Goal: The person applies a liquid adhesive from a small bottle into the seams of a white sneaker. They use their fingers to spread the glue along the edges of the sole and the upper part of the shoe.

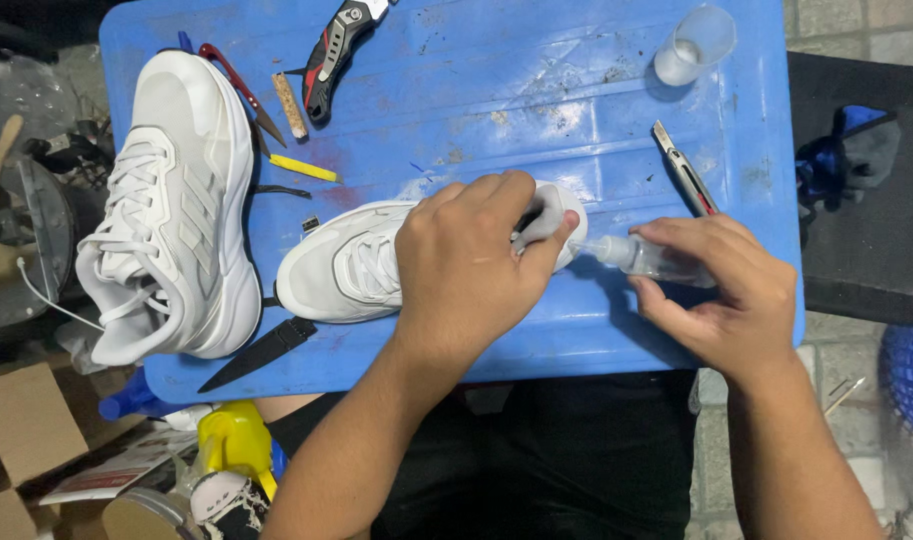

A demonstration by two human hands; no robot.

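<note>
A white sneaker (341, 265) lies on its side on the blue plastic board (536, 90). My left hand (466, 265) presses down on the sneaker's heel end, fingers curled over it. My right hand (721, 295) holds a small clear squeeze bottle (641, 257), its nozzle pointed at the heel under my left fingers. A second white sneaker (171, 220) lies sole-side away on the board's left edge.
On the board lie a folding knife (331, 55), a red-handled tool (238, 88), a yellow stick (303, 168), a utility knife (684, 168), a clear cup (691, 45) and a black blade (256, 355). A yellow bottle (234, 440) and cardboard sit lower left.
</note>
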